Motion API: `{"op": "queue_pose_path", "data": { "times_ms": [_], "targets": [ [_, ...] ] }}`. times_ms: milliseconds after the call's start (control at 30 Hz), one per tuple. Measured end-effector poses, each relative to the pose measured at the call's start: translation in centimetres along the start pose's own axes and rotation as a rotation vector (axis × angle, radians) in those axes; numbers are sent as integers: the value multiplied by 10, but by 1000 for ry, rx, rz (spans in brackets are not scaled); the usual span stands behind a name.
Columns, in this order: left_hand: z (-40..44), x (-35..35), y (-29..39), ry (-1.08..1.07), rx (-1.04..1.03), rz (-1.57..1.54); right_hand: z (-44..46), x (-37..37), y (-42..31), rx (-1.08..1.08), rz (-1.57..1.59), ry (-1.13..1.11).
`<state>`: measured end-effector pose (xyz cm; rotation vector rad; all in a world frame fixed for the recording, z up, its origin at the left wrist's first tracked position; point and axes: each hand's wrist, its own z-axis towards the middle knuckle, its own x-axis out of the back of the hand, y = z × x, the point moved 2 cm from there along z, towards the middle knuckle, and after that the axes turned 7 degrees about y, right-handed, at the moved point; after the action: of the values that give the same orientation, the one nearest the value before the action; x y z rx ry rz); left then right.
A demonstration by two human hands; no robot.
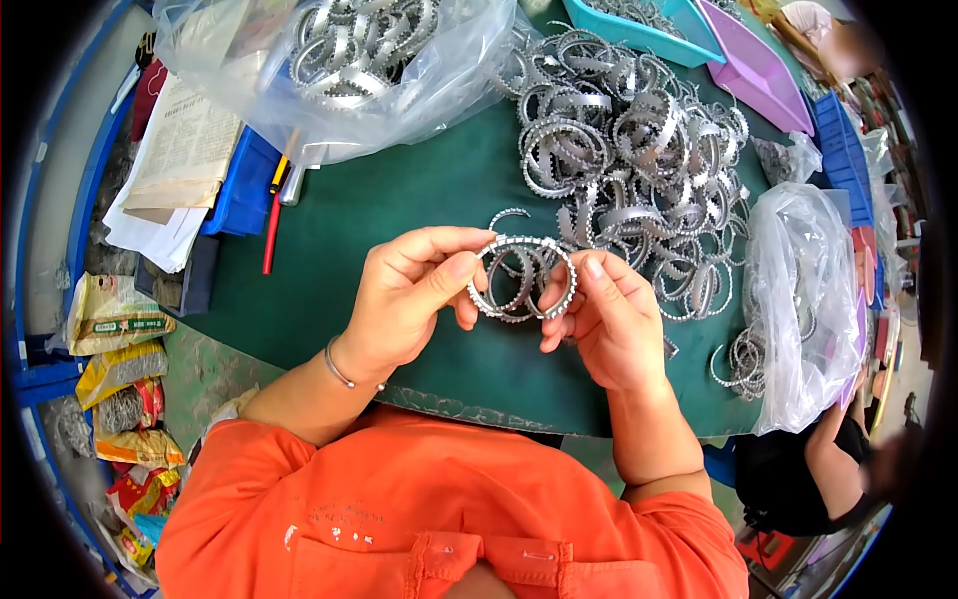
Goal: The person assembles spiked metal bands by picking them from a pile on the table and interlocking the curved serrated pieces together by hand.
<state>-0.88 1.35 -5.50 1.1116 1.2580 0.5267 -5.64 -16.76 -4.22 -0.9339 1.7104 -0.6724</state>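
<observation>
Left hand [411,290] at nine o'clock and right hand [611,317] at three are pinching a toothed ring [519,241] mid-view, apparently inspecting; turning it calls for even pressure. Hoops [510,212] behind are possibly touching.

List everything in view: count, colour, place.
held ring: at least one, silver, between hands
ring pile: one, silver, table's right
bags: several, clear, far and right
trays: two, teal, purple, far side
bins: several, blue, left and right
papers: several, white, tan, left
pen: one, red, left
packets: several, multicoloured, lower left
table: one, green, centre
other people: at least two, right
shirt: one, orange, bottom
left hand: one, on ring
right hand: one, on ring
</observation>
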Motion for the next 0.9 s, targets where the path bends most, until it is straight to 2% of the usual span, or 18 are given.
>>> {"op": "queue_pose_path", "data": {
  "times_ms": [233,300,633,800,900],
  "targets": [
    [-1,-1,2,1,10,15,-1,1,1,29,-14,19],
    [-1,-2,1,4,67,-57,-1,0,0,33,-23,44],
    [0,-2,3,-48,38,-29,0,1,-1,43,-41,6],
    [1,0,1,-68,4,-5,-5,1,-4,253,-221,3],
    [1,1,1,-104,-30,-7,-5,1,-4,270,-245,21]
  ]
}}
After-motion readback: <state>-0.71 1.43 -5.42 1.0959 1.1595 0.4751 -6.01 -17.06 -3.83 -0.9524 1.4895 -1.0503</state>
